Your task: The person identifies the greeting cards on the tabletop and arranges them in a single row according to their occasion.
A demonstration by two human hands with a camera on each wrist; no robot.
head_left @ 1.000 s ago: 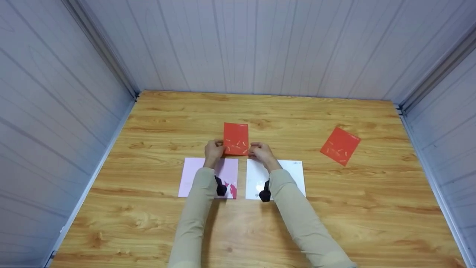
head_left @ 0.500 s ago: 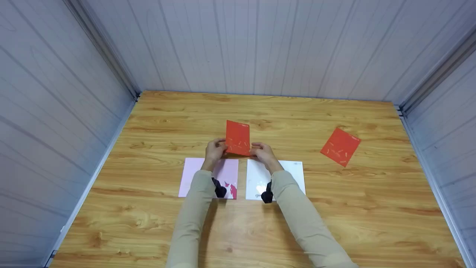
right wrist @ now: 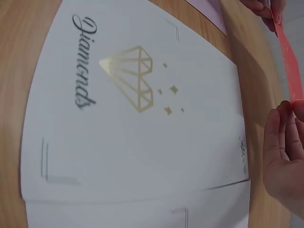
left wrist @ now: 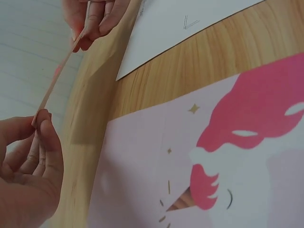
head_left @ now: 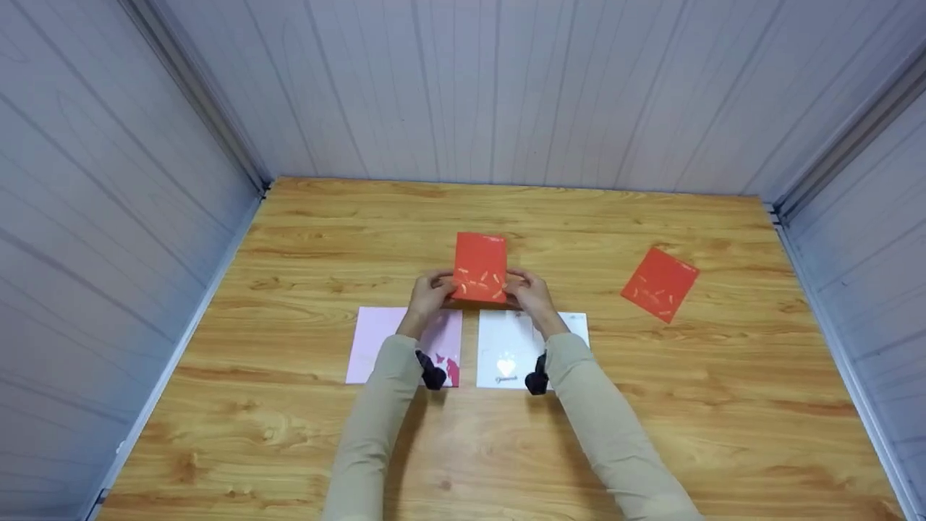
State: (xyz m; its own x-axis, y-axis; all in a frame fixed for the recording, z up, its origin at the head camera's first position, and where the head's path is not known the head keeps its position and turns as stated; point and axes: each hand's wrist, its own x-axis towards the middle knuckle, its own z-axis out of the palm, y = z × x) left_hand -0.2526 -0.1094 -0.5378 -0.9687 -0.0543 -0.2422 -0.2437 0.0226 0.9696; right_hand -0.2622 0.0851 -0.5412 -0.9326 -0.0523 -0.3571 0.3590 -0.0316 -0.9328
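Note:
In the head view a red card [head_left: 480,264] with small pale marks is held up off the table between both hands. My left hand [head_left: 428,295] pinches its lower left edge between thumb and fingers; my right hand [head_left: 532,295] pinches the lower right edge. The left wrist view shows the card [left wrist: 59,71] nearly edge-on, thin, raised above the wood. Below the left forearm lies a pink sheet [head_left: 372,340] with a darker pink figure, partly covered by the arm. Under the right forearm is a white sheet [right wrist: 190,142] with "Diamonds" lettering and a gold diamond drawing.
Another red card [head_left: 660,284] lies turned at an angle on the right of the wooden table [head_left: 289,434]. Pale panelled walls [head_left: 463,87] close off the back and both sides.
The held red card has shifted right and been lifted from the table, tilting briefly on the way. Both hands have moved right with it. The other sheets and card stay put.

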